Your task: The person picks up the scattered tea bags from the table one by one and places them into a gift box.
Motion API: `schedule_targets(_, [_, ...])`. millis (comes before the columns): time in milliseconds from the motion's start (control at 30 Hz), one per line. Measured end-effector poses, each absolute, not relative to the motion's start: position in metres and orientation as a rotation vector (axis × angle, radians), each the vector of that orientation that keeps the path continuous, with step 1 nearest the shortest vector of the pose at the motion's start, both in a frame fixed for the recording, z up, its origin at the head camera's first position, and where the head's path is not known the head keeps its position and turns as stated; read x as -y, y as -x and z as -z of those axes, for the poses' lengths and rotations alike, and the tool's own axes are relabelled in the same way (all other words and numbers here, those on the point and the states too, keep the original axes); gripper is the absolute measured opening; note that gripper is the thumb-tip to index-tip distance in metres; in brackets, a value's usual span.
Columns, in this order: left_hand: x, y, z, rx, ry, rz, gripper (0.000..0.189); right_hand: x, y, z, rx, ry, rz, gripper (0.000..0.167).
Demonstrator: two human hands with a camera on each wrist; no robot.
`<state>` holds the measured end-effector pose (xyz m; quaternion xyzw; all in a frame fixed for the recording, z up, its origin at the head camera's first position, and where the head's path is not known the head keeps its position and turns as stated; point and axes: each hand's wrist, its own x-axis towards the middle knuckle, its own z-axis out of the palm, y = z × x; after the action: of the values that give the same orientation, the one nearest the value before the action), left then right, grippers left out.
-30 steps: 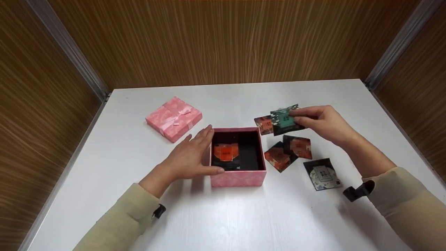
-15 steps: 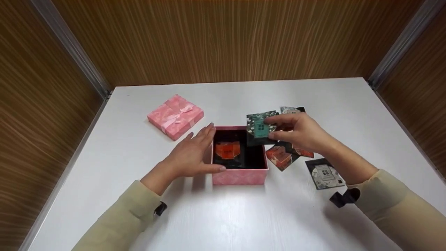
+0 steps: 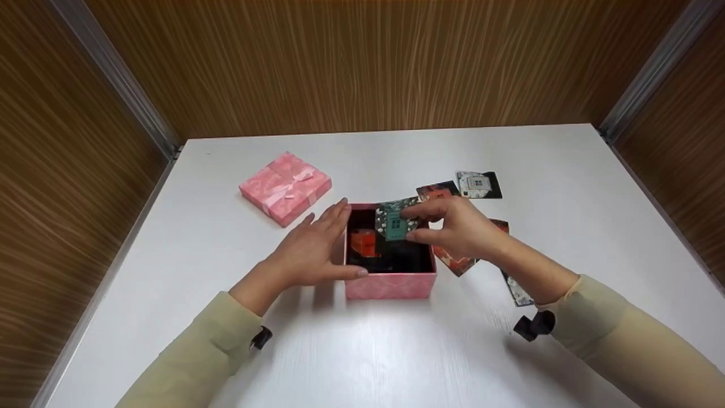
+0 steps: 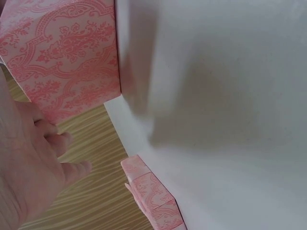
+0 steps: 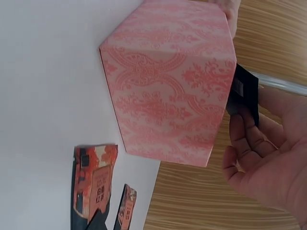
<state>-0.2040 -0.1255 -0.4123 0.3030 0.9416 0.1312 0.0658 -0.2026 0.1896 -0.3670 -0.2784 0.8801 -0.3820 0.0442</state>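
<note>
An open pink patterned box (image 3: pixel 391 288) with a dark inside stands mid-table. My left hand (image 3: pixel 308 249) lies spread along its left side, thumb stretched over the front rim. In the left wrist view, the fingers of that hand (image 4: pixel 36 143) are beside the box wall. Over the box's right part, my right hand (image 3: pixel 464 229) pinches a flat green-and-black sachet (image 3: pixel 395 222) between thumb and fingers. The sachet's dark back (image 5: pixel 245 91) shows at the box rim in the right wrist view. An orange-and-black sachet (image 3: pixel 362 242) lies inside the box, partly covered by the green one.
The pink lid with a ribbon bow (image 3: pixel 286 187) lies behind and left of the box. Several sachets are to the right: a white-and-black one (image 3: pixel 478 184) at the back, orange ones (image 3: pixel 456 263) beside the box, another white one (image 3: pixel 518 292), partly hidden by the right arm.
My right hand has carried the green sachet left from among the sachets on the table to over the box. This uncovered the white-and-black sachet at the back. My left hand stays at the box.
</note>
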Motion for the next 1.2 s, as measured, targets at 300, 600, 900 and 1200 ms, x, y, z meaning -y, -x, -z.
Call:
schedule_targets(300, [0.126, 0.204, 0.411, -2.831, -0.903, -0.401, 0.132, -0.170, 0.202, 0.371, -2.689, 0.954, 1.118, 0.039])
schedule_targets(600, [0.126, 0.204, 0.410, -2.834, -0.936, -0.387, 0.132, -0.152, 0.205, 0.380, -2.740, 1.026, 1.000, 0.039])
schedule_targets(900, [0.125, 0.204, 0.411, -2.834, -0.927, -0.383, 0.131, -0.143, 0.214, 0.388, -2.749, 1.016, 0.946, 0.036])
schedule_targets(1200, [0.126, 0.204, 0.411, -2.836, -0.931, -0.385, 0.131, -0.137, 0.220, 0.393, -2.750, 1.019, 0.907, 0.033])
